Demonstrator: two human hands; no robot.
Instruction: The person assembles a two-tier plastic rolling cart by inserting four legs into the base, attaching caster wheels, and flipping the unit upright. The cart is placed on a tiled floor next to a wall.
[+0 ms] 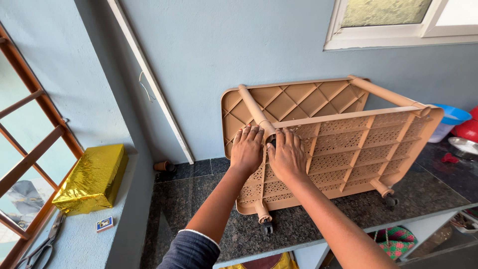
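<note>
A tan plastic rack [348, 144] lies on its side on the dark granite counter [189, 209], two lattice shelves joined by round posts, with small black castors at the near ends. My left hand [246, 149] rests on the near shelf's upper left corner, fingers curled at the post joint [267, 130]. My right hand [286, 157] lies flat beside it on the lattice, thumb at the same joint. The two hands almost touch.
A gold-wrapped box [92, 179], a small matchbox [104, 224] and scissors [42, 246] sit on the window ledge at left. A white strip [149, 74] leans on the wall. A blue bowl [448, 119] and red vessel [465, 129] stand at far right.
</note>
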